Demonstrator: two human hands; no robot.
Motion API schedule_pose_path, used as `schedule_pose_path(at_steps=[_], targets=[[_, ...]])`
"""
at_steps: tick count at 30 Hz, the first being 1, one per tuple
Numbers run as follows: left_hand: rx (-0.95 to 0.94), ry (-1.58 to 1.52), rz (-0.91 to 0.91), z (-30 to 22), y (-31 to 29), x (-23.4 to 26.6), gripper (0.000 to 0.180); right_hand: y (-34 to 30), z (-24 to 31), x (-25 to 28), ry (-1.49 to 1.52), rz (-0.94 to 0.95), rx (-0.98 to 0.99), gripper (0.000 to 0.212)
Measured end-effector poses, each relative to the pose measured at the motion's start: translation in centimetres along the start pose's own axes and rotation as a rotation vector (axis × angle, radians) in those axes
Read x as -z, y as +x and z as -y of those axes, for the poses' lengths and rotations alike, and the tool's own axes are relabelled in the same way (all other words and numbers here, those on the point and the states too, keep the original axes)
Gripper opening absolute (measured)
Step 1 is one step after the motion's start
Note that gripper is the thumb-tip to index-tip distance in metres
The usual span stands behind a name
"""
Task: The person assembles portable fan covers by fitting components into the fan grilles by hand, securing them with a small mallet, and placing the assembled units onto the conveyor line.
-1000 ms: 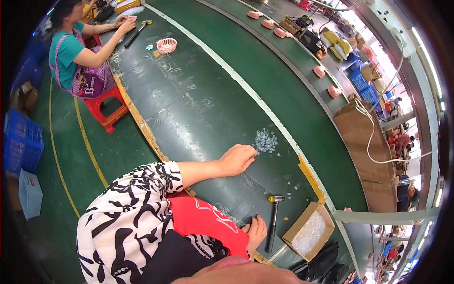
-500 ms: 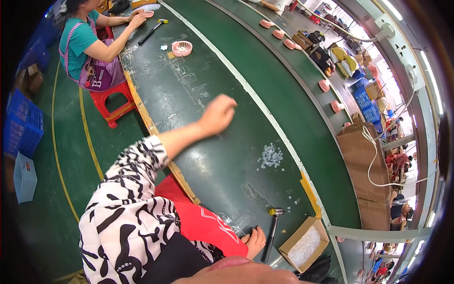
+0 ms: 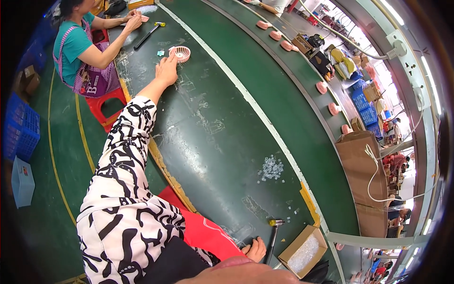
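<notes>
My left arm stretches far across the table. At its end my left hand [image 3: 166, 71] has its fingertips closed on the near rim of a round pink slatted fan grille [image 3: 182, 54], which rests on the tabletop. Part of that rim is hidden by the fingers. My right hand [image 3: 256, 250] lies at the table's near edge, holding nothing visible, with its fingers loosely bent and slightly apart. Just right of it is a hammer [image 3: 274, 236] with a yellow-faced head and dark handle. Small clear plastic pieces [image 3: 271, 168] form a pile farther up the table.
A cardboard box [image 3: 302, 251] of clear pieces stands at the lower right. At the upper left a co-worker [image 3: 75, 47] handles a pink part near another hammer [image 3: 150, 35]. Several pink parts [image 3: 321, 87] line the far side of the green conveyor belt [image 3: 265, 80].
My left hand has swung from above the middle of the table to the far left, reaching the pink grille. My right hand stays beside the hammer.
</notes>
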State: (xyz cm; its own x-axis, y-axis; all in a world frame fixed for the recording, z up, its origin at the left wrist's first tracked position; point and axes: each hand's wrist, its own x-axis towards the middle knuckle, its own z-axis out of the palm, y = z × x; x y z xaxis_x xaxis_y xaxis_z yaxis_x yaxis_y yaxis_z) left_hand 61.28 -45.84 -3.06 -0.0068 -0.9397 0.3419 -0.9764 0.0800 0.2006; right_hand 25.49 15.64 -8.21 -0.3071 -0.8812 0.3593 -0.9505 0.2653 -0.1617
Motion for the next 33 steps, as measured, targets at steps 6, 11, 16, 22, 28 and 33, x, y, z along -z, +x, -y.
schedule_pose_path(at_steps=[6, 11, 16, 22, 28, 33], targets=[[-0.077, 0.226, 0.024, -1.9, 0.6, -0.1, 0.022, 0.2, 0.1, 0.1, -0.014, 0.003, 0.003, 0.032], [-0.311, 0.105, -0.09, -5.9, -3.1, 1.4, 0.018, 0.7, 0.7, 0.6, 0.0, 0.023, -0.021, 0.031], [-0.368, -0.277, 0.087, -13.3, -12.1, 5.7, 0.034, 0.8, 0.7, 0.9, 0.022, 0.032, -0.035, 0.032], [-0.412, -0.738, 0.784, -21.9, -24.6, 8.8, 0.029, 0.6, 0.6, 0.7, 0.04, -0.015, -0.004, 0.035], [-0.471, -1.002, 0.928, -26.1, -31.7, 9.3, 0.029, 1.8, 1.5, 1.4, 0.162, 0.0, -0.032, 0.031], [-0.784, -0.929, 0.466, -22.8, -31.7, 10.0, 0.022, 2.1, 1.2, 1.2, 0.192, -0.052, -0.051, 0.027]])
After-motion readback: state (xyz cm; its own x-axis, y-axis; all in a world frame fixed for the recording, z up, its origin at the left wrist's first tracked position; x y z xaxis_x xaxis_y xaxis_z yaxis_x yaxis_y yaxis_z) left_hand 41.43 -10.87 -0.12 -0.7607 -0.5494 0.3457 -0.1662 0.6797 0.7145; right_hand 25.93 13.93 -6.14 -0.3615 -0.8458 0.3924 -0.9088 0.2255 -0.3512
